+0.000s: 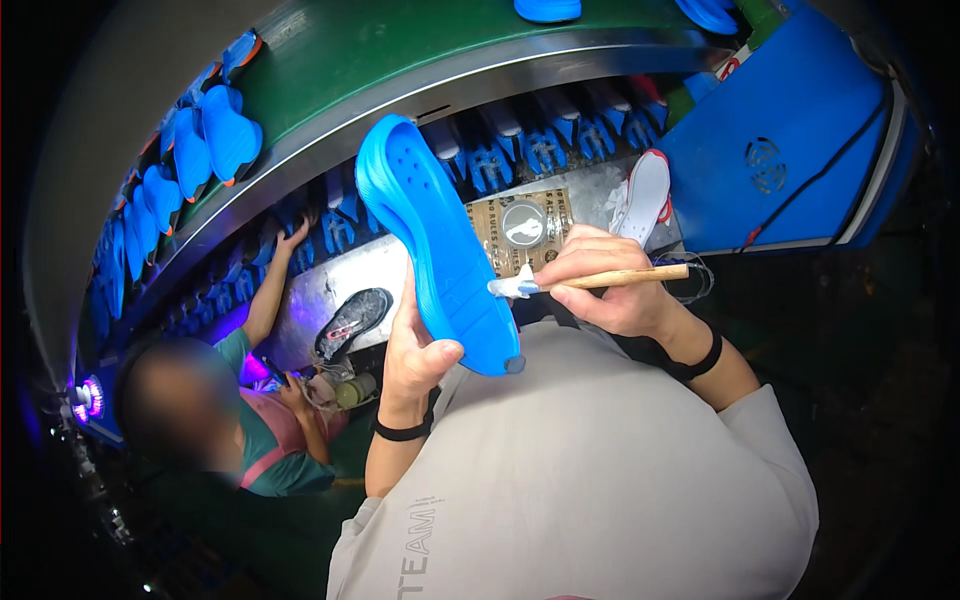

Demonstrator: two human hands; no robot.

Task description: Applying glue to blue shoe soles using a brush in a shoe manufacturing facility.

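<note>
A blue shoe sole (pixel 437 235) is held up in front of me, its hollow inner face toward me. My left hand (pixel 412 350) grips it by its left edge near the lower end, thumb in front. In my right hand (pixel 610 280) is a brush (pixel 625 277) with a wooden handle, pinched between thumb and fingers. The brush's whitish head touches the right rim of the sole, in its lower half. A small grey patch (pixel 515 364) shows at the sole's lower tip.
A round container (pixel 524 223) sits on printed brown cardboard (pixel 487 222) on the metal bench. Beside it lie a white shoe (pixel 646 195) and a dark shoe part (pixel 352 322). Blue soles (pixel 228 135) line the green conveyor (pixel 330 60). A co-worker (pixel 270 430) works at left.
</note>
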